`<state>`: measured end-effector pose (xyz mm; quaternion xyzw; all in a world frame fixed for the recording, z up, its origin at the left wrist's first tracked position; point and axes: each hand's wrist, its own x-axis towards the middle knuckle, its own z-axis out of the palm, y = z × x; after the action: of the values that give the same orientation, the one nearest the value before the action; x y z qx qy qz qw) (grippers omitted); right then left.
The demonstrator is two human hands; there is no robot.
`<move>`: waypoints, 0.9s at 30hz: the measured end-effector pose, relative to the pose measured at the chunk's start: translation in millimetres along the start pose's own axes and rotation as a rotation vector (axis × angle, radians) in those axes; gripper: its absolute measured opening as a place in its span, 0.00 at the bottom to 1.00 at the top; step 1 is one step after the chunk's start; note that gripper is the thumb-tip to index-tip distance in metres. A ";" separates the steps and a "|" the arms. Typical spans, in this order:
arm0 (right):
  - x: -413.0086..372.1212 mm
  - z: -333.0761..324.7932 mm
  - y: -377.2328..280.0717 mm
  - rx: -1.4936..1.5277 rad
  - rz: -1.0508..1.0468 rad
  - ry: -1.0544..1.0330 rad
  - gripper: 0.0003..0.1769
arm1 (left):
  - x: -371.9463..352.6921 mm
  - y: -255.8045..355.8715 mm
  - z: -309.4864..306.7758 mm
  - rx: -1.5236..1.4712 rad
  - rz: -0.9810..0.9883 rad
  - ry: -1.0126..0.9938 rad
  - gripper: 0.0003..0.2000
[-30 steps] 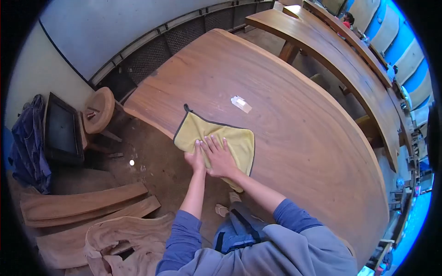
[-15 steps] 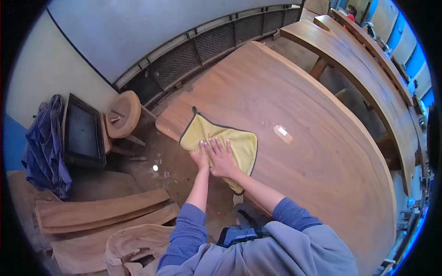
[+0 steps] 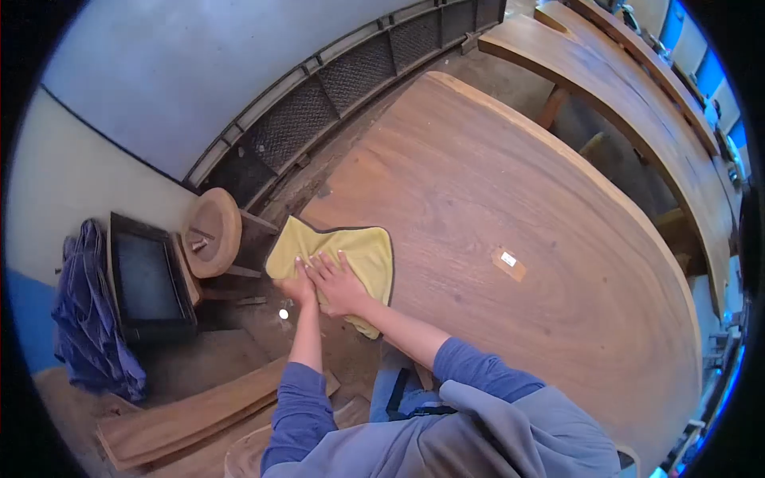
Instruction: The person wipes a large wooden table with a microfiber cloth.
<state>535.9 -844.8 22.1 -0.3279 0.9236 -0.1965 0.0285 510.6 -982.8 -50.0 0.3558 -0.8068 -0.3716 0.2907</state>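
Observation:
A yellow microfiber cloth (image 3: 368,248) with dark edging lies over the near left corner of a large wooden tabletop (image 3: 494,183), part of it hanging past the edge. My right hand (image 3: 339,288) presses flat on the cloth with its fingers spread. Close against it, at the tabletop's edge, my left hand (image 3: 297,287) has its fingers curled on the cloth's border; some of those fingers are hidden. A small label (image 3: 510,264) is stuck to the wood to the right of the cloth.
Left of the table stand a round wooden stool (image 3: 213,233), a dark-framed panel (image 3: 151,275) and a hanging blue garment (image 3: 92,307). Wooden planks (image 3: 199,410) lie at lower left. Another long wooden slab (image 3: 613,80) is beyond, and a metal-framed barrier (image 3: 311,107) runs behind.
Both hands and the cloth have moved left along the tabletop to its corner edge. The camera view has also shifted, so the stool and garment appear lower.

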 end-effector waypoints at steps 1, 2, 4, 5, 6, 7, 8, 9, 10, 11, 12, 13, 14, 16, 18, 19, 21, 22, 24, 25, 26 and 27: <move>7.6 3.1 -2.8 0.052 -0.025 -0.021 0.51 | 7.2 7.6 -7.6 0.061 -0.065 -0.019 0.35; 15.5 7.2 -6.9 0.057 -0.043 -0.008 0.48 | 14.2 15.7 -15.3 0.124 -0.130 -0.037 0.35; 27.2 14.2 -9.6 0.124 -0.051 0.009 0.45 | 30.0 13.2 -23.9 0.177 -0.065 -0.101 0.34; 31.7 16.3 -9.5 0.181 -0.073 0.020 0.43 | 36.0 15.6 -29.0 0.217 -0.040 -0.150 0.34; 33.2 17.4 -13.4 0.231 -0.055 0.040 0.36 | 41.6 16.0 -31.3 0.306 -0.011 -0.175 0.28; 38.2 17.8 -14.6 0.229 -0.038 0.052 0.36 | 49.7 18.0 -30.4 0.303 0.005 -0.188 0.28; 45.1 18.3 -15.1 0.221 -0.026 0.089 0.34 | 58.9 19.9 -29.5 0.451 0.106 -0.276 0.26; 47.6 22.8 -17.3 0.216 -0.020 0.119 0.32 | 63.9 22.7 -31.9 0.604 0.200 -0.358 0.24; 46.3 27.9 -19.2 0.218 -0.009 0.123 0.32 | 70.7 16.7 -28.0 0.652 0.317 -0.399 0.22; 42.2 33.2 -20.8 0.174 -0.002 0.150 0.30 | 71.7 13.3 -28.2 0.681 0.338 -0.450 0.22; 38.6 34.8 -21.2 0.127 0.010 0.180 0.29 | 71.1 16.3 -26.0 0.709 0.363 -0.504 0.22; 35.3 36.1 -20.7 0.131 0.027 0.235 0.29 | 68.8 23.4 -22.8 0.697 0.359 -0.528 0.23; 34.9 37.0 -20.0 0.131 0.043 0.241 0.29 | 71.9 25.2 -16.5 0.697 0.373 -0.539 0.23; 35.3 29.2 -19.6 0.086 0.102 0.269 0.30 | 76.6 31.1 -4.2 0.672 0.447 -0.593 0.24; 38.3 20.7 -13.9 0.045 0.166 0.264 0.31 | 78.3 46.1 13.3 0.675 0.477 -0.606 0.24; 40.4 16.5 -9.5 0.006 0.215 0.252 0.31 | 77.1 59.5 22.8 0.677 0.494 -0.608 0.24; 45.8 5.7 6.1 -0.040 0.326 0.247 0.32 | 74.2 80.2 45.8 0.613 0.580 -0.632 0.23; 48.1 3.0 16.7 -0.090 0.418 0.237 0.33 | 71.7 89.3 59.7 0.585 0.615 -0.616 0.23; 51.1 -1.5 38.7 -0.103 0.468 0.291 0.33 | 68.2 107.0 87.6 0.574 0.645 -0.619 0.23; 51.9 -5.4 49.6 -0.095 0.495 0.330 0.32 | 66.3 113.6 101.3 0.559 0.662 -0.629 0.24; 52.6 -9.3 59.9 -0.087 0.522 0.370 0.32 | 64.0 119.7 113.4 0.543 0.678 -0.638 0.24; 53.5 -11.8 69.5 -0.071 0.542 0.383 0.31 | 59.9 129.7 120.4 0.541 0.685 -0.647 0.24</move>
<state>450.5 -824.5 10.4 -0.0279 0.9721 -0.2076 -0.1060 341.2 -921.9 0.0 0.0019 -0.9917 -0.1253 0.0300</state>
